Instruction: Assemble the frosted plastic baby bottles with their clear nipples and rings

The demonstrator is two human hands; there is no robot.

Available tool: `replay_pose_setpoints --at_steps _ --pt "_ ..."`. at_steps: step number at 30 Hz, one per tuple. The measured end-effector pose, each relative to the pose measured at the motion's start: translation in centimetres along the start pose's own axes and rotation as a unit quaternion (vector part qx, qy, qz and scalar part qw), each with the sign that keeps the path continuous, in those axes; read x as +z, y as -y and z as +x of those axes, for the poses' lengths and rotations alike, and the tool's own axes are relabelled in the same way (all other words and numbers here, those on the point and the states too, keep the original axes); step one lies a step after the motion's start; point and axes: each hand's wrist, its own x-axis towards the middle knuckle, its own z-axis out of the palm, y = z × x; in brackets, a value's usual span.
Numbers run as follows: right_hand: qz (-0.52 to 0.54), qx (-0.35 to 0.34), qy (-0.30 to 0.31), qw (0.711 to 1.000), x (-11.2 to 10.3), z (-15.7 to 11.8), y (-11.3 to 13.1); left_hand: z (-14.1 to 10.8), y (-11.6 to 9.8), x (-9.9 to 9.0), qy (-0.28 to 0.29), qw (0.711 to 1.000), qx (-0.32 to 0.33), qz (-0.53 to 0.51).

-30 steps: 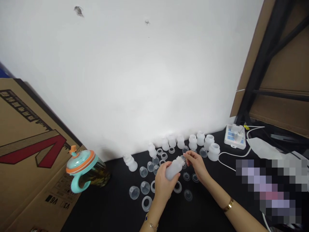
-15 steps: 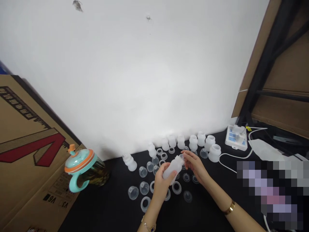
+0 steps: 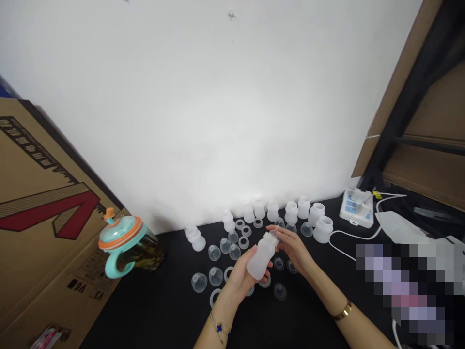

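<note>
My left hand is wrapped round a frosted white baby bottle, tilted with its neck up and to the right. Above that neck, a clear bottle nipple shows between the bottle and my right hand, whose fingers curl about it. Part of the nipple is hidden by those fingers. Clear domed caps and pale collar rings lie to the left of the bottle. Several clear nipples lie flat below my right hand, one of them a loose nipple.
More frosted bottles stand in a row along the white wall, and one capped bottle stands apart at left. A teal-lidded jug stands beside a cardboard box. A power strip with white cables sits at right.
My left hand has turned, so more of the bottle's side shows and its fingers lie behind it. My right fingers have stretched further over the bottle's neck. The view has shifted slightly.
</note>
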Motion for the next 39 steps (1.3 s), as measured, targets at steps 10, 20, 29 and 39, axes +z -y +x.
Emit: replay_pose_setpoints --at_steps 10,20,29,39 --pt "-0.003 0.006 0.003 1.000 0.3 0.0 0.1 -0.2 -0.4 0.4 0.005 0.999 -0.041 -0.007" --pt "0.000 0.009 -0.014 1.000 0.5 0.0 0.3 0.1 0.1 -0.4 0.020 1.000 -0.024 -0.004" --pt "0.012 0.019 -0.015 1.000 -0.1 0.3 -0.4 0.0 0.0 -0.4 0.005 1.000 -0.001 0.026" --pt "0.020 0.025 -0.008 0.999 -0.5 0.4 -0.5 -0.3 0.1 -0.1 0.007 0.999 0.025 0.044"
